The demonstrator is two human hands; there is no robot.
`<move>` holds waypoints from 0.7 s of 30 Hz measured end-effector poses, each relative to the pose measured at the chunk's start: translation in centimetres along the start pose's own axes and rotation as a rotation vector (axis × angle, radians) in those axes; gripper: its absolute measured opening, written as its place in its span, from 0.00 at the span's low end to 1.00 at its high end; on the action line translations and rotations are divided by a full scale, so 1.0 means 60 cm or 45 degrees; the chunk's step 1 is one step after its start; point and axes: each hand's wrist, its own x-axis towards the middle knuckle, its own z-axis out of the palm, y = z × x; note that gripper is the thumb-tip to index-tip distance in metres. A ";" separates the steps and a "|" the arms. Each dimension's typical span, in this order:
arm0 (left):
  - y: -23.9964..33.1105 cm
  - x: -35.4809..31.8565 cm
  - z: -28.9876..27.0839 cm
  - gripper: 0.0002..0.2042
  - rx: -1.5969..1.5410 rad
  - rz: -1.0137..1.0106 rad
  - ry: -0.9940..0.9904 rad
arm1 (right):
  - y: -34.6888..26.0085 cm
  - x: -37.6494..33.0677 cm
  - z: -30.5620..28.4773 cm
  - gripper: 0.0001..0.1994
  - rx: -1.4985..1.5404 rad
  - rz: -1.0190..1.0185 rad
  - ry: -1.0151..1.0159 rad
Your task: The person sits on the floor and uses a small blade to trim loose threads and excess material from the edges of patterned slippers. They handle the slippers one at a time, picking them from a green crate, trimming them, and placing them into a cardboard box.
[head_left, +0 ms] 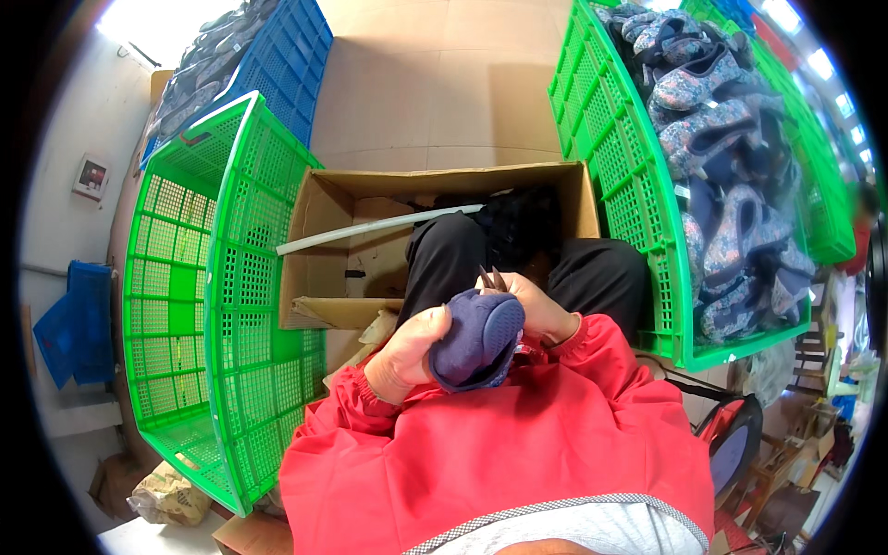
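On my feed I see left fingers (431, 326) curled round a navy shoe (470, 339), right fingers (518, 289) folded round dark pointed snips (499, 279).

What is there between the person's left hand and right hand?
The head view shows a dark blue shoe between the left hand and the right hand, which holds a dark pointed tool.

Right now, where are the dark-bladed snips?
In the head view, just right of centre, the dark-bladed snips poke up from the right hand, just above the navy shoe.
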 end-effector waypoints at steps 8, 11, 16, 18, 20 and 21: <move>-0.012 0.004 -0.005 0.31 -0.022 0.472 0.135 | 0.033 0.014 -0.016 0.10 -0.045 -0.076 0.319; 0.018 -0.015 -0.058 0.24 -0.214 0.619 -0.008 | 0.054 -0.004 -0.024 0.13 0.033 -0.059 0.389; 0.062 -0.032 -0.078 0.23 -0.390 0.815 0.059 | 0.067 -0.035 -0.033 0.18 0.048 0.012 0.378; 0.078 -0.038 -0.075 0.23 -0.349 0.889 0.098 | 0.065 -0.041 -0.036 0.18 0.047 0.069 0.353; 0.086 -0.044 -0.079 0.24 -0.309 0.877 -0.044 | 0.062 -0.043 -0.039 0.17 0.022 0.070 0.370; 0.090 -0.047 -0.078 0.24 -0.305 0.856 -0.041 | 0.060 -0.044 -0.039 0.16 0.014 0.047 0.391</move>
